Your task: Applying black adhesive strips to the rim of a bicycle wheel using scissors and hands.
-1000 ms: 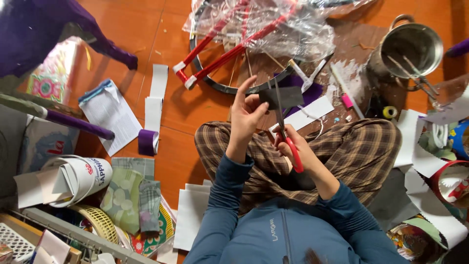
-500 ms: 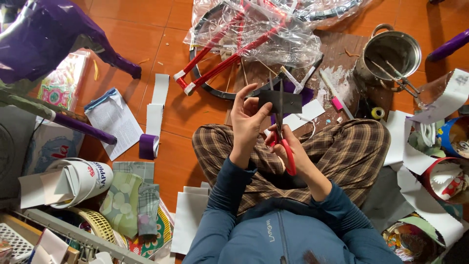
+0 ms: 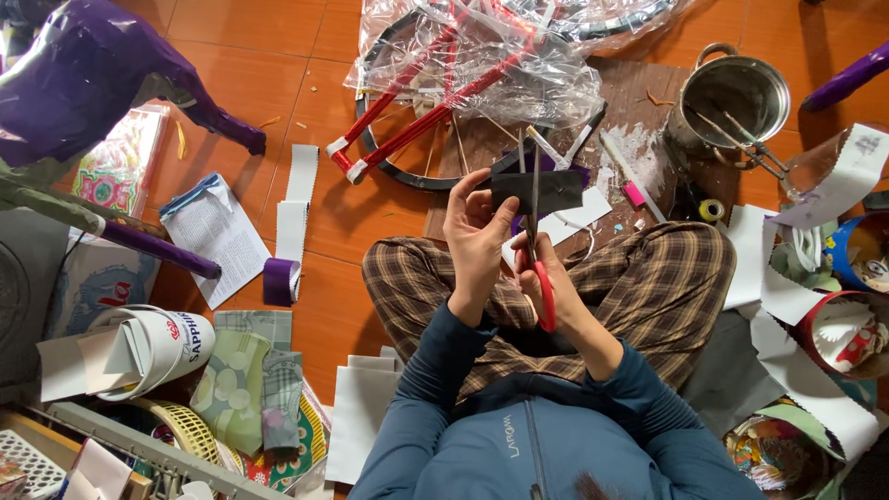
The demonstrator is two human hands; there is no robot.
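Compared with a second ago the view has drifted so that the metal pot [image 3: 732, 97] sits nearer the 1 o'clock corner and the purple paper figure [image 3: 88, 79] fills more of the 10 o'clock corner, while both hands have risen slightly and the dark paper piece [image 3: 542, 193] has turned flatter, now showing as a wide strip. The left hand [image 3: 477, 236] is partly closed, its fingers and thumb pinching the left edge of that dark paper piece just above the middle of the view. The right hand [image 3: 551, 278] is curled through the red handles of the scissors [image 3: 535, 236], gripping them, and the blades point toward 12 o'clock and cross the paper; how far apart the blades stand cannot be told. Both hands hover over the person's crossed legs in checked trousers [image 3: 648, 287]. Beyond the hands, at 12 o'clock, a bicycle wheel [image 3: 417, 171] lies under crumpled clear plastic [image 3: 519, 65] with red sticks [image 3: 417, 111] across it. At 9 o'clock a roll of purple tape [image 3: 278, 281] lies on the orange tile floor [image 3: 343, 222] beside white paper strips [image 3: 296, 199]. At 8 o'clock sits a white bucket [image 3: 153, 347] stuffed with paper. At 3 o'clock white paper sheets [image 3: 769, 268] and round decorated containers [image 3: 847, 333] crowd the floor.
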